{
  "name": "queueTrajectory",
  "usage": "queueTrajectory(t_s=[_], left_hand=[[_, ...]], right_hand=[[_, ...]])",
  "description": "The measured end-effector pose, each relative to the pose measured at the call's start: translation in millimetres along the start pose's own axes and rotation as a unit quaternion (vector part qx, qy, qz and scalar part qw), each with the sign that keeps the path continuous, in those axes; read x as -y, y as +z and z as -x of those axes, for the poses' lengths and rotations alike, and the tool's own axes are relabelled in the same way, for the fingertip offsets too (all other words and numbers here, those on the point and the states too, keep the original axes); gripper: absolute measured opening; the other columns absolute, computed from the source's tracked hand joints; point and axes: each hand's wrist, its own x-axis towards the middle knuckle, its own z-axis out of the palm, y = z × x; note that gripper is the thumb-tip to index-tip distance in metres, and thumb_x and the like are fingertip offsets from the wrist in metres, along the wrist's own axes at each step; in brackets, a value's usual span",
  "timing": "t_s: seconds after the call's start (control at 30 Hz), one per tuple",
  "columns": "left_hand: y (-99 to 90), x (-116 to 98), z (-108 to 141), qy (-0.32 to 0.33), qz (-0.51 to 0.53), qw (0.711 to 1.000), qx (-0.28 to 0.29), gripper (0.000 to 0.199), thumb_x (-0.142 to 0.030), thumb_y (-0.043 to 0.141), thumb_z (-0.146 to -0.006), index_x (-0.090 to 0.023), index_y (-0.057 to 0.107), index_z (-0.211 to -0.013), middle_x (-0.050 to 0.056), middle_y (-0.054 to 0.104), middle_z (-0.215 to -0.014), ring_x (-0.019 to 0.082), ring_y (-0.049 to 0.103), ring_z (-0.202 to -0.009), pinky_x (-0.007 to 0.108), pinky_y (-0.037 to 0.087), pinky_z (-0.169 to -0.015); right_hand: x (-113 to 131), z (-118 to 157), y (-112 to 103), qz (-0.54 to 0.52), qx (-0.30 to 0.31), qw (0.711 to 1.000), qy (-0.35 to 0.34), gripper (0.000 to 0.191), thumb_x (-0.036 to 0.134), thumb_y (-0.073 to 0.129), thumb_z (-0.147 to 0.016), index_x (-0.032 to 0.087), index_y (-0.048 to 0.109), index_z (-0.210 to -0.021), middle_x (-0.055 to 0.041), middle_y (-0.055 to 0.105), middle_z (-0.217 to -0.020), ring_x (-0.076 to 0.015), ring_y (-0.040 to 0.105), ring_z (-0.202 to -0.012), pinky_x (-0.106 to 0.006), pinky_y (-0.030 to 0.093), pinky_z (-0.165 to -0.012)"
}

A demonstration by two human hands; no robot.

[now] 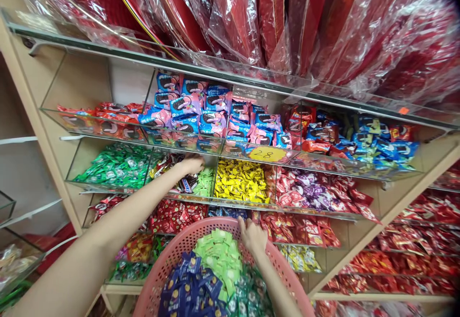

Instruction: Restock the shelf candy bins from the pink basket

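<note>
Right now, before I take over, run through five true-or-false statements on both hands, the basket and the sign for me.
1. The right hand is on the rim of the pink basket. True.
2. The left hand is inside the pink basket. False: it is at the shelved light-green packets, near the Snickers bar.
3. The pink basket holds dark-blue packets and dark-green packets. True.
4. The yellow sign is below the yellow-wrapped candies. False: it is above them.
5. The yellow-wrapped candies are right of the shelved light-green packets in the picture. True.
</note>
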Motion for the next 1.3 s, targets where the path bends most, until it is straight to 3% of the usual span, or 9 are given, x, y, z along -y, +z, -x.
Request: queueTrajectory(t_s=[0.2,0.37,1.0,1.3], left_hand=[[-1.2,-7,-15,-0.021,0.002,1.0,0.023,0.021,-0.024,0.053,-0.061,-0.011,0.065,-0.072,0.008,0.064,-0.068,0.016,0.054,-0.062,0.022,0.039,-0.058],[0.1,-7,-18,-0.025,0.008,0.999,0.032,0.013,-0.019,0.054,-0.058,-0.01,0.062,-0.063,0.006,0.059,-0.057,0.013,0.05,-0.055,0.022,0.036,-0.054],[2.9,0,-15,-0.008,0.028,0.999,0.018,0.015,-0.019,0.048,-0.058,-0.012,0.06,-0.062,0.004,0.058,-0.058,0.011,0.045,-0.051,0.02,0.034,-0.053],[5.7,6,-16,0.019,0.099,0.995,-0.015,0.011,-0.018,0.048,-0.058,-0.013,0.057,-0.06,0.003,0.058,-0.059,0.011,0.045,-0.055,0.021,0.033,-0.055]], right_hand=[[-4,3,0,-0.003,-0.003,1.0,0.003,0.056,0.053,0.014,-0.083,0.019,0.059,-0.083,-0.0122,0.066,-0.082,-0.0263,0.059,-0.087,-0.038,0.035,-0.074],[-8,4,-2,0.001,-0.001,1.0,0.007,0.056,0.051,0.015,-0.084,0.018,0.059,-0.083,-0.013,0.066,-0.082,-0.0267,0.059,-0.086,-0.038,0.036,-0.074],[4,4,1,0.024,-0.014,1.0,-0.013,0.055,0.05,0.014,-0.084,0.019,0.059,-0.083,-0.0122,0.066,-0.08,-0.0257,0.06,-0.084,-0.037,0.036,-0.071],[4,6,-1,0.015,-0.007,1.0,-0.008,0.057,0.053,0.013,-0.084,0.019,0.059,-0.084,-0.0126,0.066,-0.081,-0.0247,0.059,-0.086,-0.036,0.035,-0.073]])
